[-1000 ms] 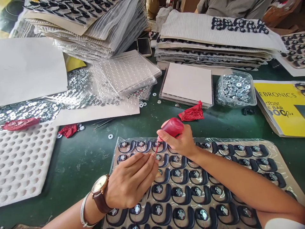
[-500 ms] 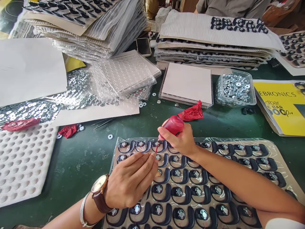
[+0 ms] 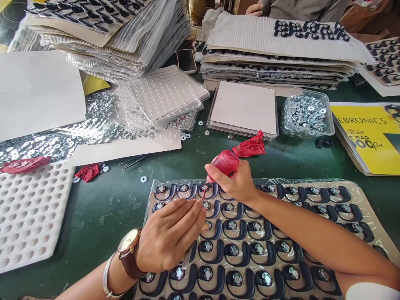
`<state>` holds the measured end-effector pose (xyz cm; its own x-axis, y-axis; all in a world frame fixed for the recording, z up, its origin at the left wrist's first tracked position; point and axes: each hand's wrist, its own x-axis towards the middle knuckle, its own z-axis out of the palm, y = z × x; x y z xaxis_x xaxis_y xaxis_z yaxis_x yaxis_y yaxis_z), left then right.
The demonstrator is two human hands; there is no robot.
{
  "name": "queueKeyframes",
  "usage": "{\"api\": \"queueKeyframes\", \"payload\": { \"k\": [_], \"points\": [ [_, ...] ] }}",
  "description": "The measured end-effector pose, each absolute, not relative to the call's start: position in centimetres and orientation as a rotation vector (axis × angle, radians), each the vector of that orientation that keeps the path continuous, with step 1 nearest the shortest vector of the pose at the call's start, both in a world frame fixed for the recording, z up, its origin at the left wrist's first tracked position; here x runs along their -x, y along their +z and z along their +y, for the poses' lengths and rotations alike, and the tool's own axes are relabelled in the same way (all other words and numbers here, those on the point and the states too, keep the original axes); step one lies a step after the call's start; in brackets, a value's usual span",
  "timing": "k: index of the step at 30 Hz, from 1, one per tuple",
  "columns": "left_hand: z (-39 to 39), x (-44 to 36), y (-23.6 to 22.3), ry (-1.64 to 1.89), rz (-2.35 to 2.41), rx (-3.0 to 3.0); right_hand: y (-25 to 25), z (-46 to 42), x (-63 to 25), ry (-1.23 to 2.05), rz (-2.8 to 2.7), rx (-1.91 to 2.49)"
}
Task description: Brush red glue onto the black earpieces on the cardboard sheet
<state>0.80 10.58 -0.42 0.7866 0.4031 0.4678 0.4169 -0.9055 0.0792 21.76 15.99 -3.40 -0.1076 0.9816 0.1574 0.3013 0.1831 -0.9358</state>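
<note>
My right hand (image 3: 233, 179) is wrapped round a small red squeeze bottle (image 3: 227, 162), tilted with its nozzle end down and to the left. Just below the nozzle, my left hand (image 3: 175, 233) pinches a thin pointed tool (image 3: 204, 193), reddish toward its tip; most of it is hidden by the fingers. Both tips meet over a black hook-shaped piece with a round silver centre (image 3: 212, 191) in the back row. Rows of such pieces sit in a clear plastic tray (image 3: 362, 196) over brown card. My forearms and left hand cover part of it.
Loose washers (image 3: 103, 110) lie at the left beside a white dimpled tray (image 3: 28, 216). A clear box of washers (image 3: 308, 112), stacked card (image 3: 245, 106) and a red crumpled wrapper (image 3: 250, 145) lie beyond. Tall stacks of trays (image 3: 287, 54) stand behind, near another person's hand (image 3: 254, 9).
Both hands stay nearly in place, with the bottle and the thin tool over the same piece. The view shifts slightly. Another person's hand has come into sight at the back.
</note>
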Motion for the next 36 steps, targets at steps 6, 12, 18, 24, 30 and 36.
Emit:
{"api": "queueKeyframes", "payload": {
  "k": [6,12,18,24,30,36],
  "points": [
    [10.8,-0.7,-0.3,-0.805,-0.759,2.964,-3.1,15.9,-22.0,0.96,-1.575,1.273],
    [11.6,-0.3,-0.2,-0.898,-0.821,3.067,-3.1,15.7,-22.0,0.982,-1.55,1.258],
    [12.1,-0.2,-0.1,-1.003,-0.91,3.126,-3.1,15.7,-22.1,1.02,-1.543,1.235],
    [12.9,0.0,-0.3,-1.224,-1.16,3.148,-3.4,15.5,-21.9,1.086,-1.596,1.175],
    [13.1,0.0,-0.2,-1.268,-1.254,3.116,-2.3,15.7,-22.1,1.121,-1.575,1.159],
    [9.9,0.6,-0.3,-0.951,-0.716,3.026,-0.9,14.8,-22.7,1.256,-1.522,1.131]
  ]
}}
